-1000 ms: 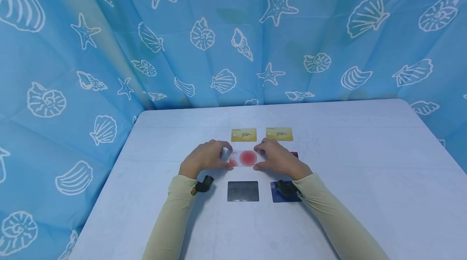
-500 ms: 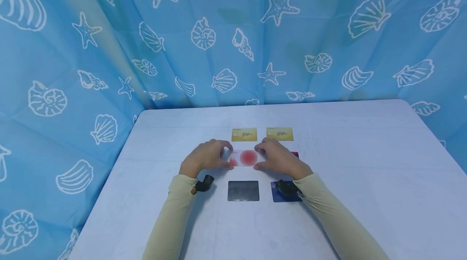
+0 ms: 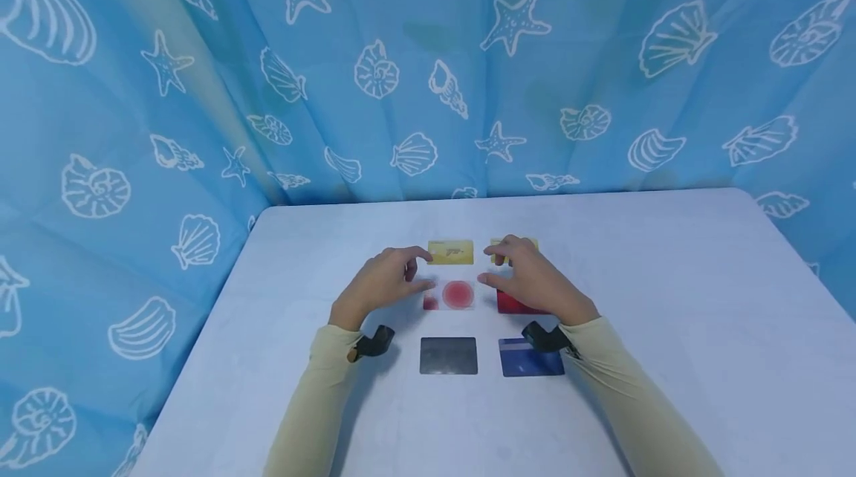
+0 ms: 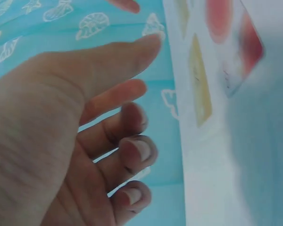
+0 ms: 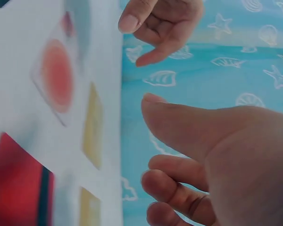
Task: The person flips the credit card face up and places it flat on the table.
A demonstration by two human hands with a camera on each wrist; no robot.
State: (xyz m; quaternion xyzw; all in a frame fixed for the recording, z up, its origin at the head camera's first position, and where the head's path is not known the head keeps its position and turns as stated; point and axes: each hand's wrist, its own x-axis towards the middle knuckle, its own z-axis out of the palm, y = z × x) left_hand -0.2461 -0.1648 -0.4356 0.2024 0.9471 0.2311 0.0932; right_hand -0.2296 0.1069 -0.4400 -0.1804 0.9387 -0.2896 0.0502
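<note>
Between my hands lies a white card with a red circle (image 3: 458, 296), flat on the white table. My left hand (image 3: 383, 282) hovers by its left end, thumb and fingers apart and loosely bent, with nothing in them. My right hand (image 3: 537, 280) is held over the right column, also with nothing in its fingers; it partly covers a red card (image 3: 513, 303) and a gold card behind. Another gold card (image 3: 451, 252) lies beyond the white one. Both wrist views show the thumbs, the left (image 4: 132, 56) and the right (image 5: 179, 120), raised away from the cards.
Nearer the body lie a dark grey card (image 3: 449, 356) and a blue card (image 3: 533, 360), completing two columns. A white cloth covers the table (image 3: 669, 276). Behind and to the left hangs a blue curtain (image 3: 414, 98) with shell and starfish prints.
Both hands have come off the ends of the white card and lifted. The right hand has shifted right and away from the body, uncovering more of the red and blue cards. The card stays put.
</note>
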